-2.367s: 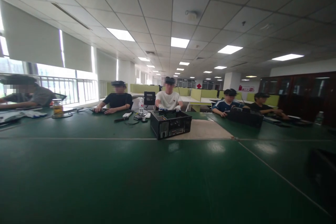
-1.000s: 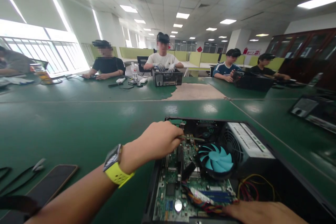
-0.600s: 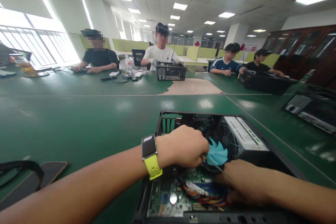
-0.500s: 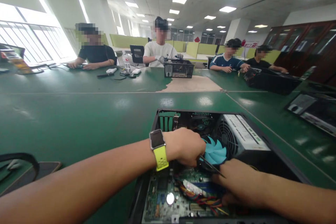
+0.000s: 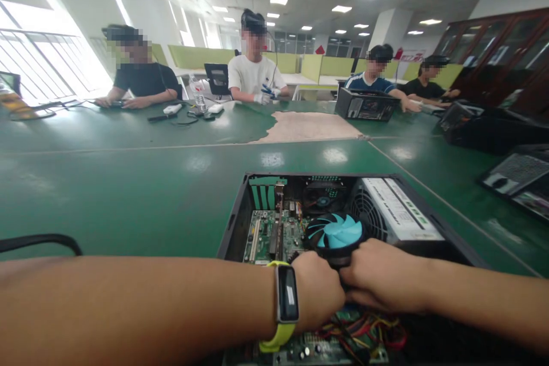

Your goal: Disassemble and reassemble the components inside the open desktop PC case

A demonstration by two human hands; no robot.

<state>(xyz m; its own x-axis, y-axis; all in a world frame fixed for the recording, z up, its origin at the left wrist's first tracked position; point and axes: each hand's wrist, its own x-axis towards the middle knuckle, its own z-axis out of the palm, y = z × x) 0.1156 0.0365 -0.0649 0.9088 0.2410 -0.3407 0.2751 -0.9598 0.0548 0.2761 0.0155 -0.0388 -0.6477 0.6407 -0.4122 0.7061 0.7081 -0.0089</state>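
An open computer case stands before me on the green table. Inside, the cooling fan with light-blue blades sits over the motherboard. My left hand, with a lime watch strap at its wrist, is closed just in front of the fan. Beside it my right hand is also closed, its knuckles against the fan's near right edge. Whatever their fingers hold is hidden behind the hands. Below them lies a bundle of coloured cables. The power supply fills the case's far right corner.
Several people sit across the green table. One co-worker's hand is near another computer case. More cases stand at the right. A charger and cables lie at the far left, and a black strap is nearer me.
My left hand has come down from the fan's left side to its front, beside my right hand. The thin dark strand between them is now hidden. Across the table, a case has shifted right.
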